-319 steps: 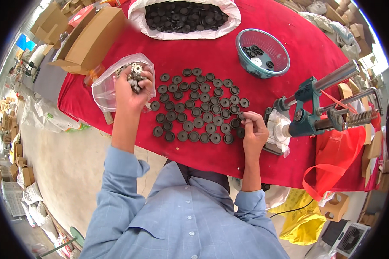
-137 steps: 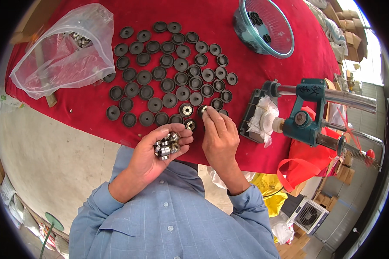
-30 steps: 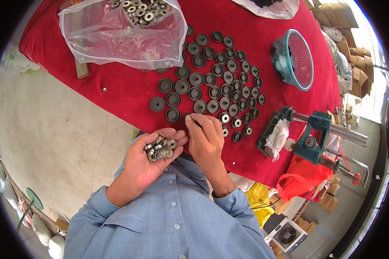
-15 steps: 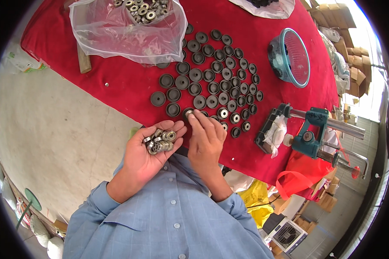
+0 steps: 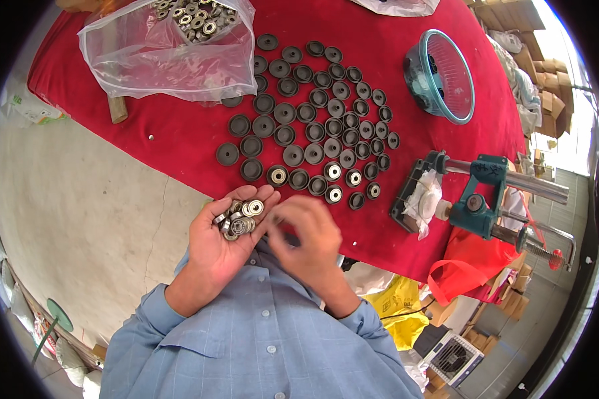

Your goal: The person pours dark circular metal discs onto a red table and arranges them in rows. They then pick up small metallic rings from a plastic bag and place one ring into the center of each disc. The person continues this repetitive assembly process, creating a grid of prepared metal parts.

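My left hand (image 5: 206, 246) is held palm up and cupped, cradling a small heap of metal ball bearings (image 5: 238, 226). Close beside its fingertips is my right hand (image 5: 311, 236), fingers curled and blurred by motion, so anything between them cannot be made out. Beyond the hands, many round dark-grey caps with raised rims (image 5: 284, 135) lie in loose rows on a red cloth (image 5: 166, 139). A bearing (image 5: 277, 175) sits inside the cap nearest my left hand. Several caps to its right also hold bearings, among them one bearing (image 5: 334, 194) in the front row.
A clear plastic bag (image 5: 166, 78) with more bearings (image 5: 209, 27) lies at the far left, over a wooden stick (image 5: 118, 110). At right stand a teal plastic basket (image 5: 469, 114) and a green hand press (image 5: 472, 206). A red bag (image 5: 476, 256) hangs by the table edge.
My right hand has left the near cap, where a bearing now shows, and moved back beside my left palm. The view has shifted slightly, so the caps appear further left.
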`<state>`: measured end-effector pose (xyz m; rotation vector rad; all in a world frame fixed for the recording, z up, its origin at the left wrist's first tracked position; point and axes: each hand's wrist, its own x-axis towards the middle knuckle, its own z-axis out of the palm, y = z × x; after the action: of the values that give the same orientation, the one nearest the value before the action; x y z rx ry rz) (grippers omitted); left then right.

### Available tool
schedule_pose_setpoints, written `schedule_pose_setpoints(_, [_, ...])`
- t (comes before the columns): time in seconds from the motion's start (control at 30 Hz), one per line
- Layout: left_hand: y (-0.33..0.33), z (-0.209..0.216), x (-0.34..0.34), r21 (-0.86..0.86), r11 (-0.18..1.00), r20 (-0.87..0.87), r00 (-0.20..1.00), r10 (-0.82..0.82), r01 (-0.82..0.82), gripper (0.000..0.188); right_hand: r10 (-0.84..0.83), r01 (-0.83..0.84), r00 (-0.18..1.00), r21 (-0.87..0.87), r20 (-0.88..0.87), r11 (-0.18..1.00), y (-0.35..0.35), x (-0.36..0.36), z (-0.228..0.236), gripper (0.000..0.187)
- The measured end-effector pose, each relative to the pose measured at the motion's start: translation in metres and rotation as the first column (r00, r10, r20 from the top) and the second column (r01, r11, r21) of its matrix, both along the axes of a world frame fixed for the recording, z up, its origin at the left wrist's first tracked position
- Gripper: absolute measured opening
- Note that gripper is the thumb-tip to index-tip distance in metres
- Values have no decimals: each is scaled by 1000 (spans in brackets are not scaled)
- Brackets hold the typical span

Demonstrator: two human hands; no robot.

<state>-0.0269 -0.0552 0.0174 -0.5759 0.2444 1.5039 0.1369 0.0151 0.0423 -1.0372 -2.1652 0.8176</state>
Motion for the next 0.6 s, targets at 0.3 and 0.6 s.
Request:
schedule_pose_setpoints(0.3, [1, 0, -5, -37, 996, -21, 996, -84, 83, 39, -85, 42, 991, 365, 103, 930, 72, -10, -22, 27])
schedule_pose_setpoints(0.6, [2, -1, -6, -42, 994, -29, 995, -99, 97, 38, -55, 12, 992, 346, 115, 938, 77, -10, -33, 24])
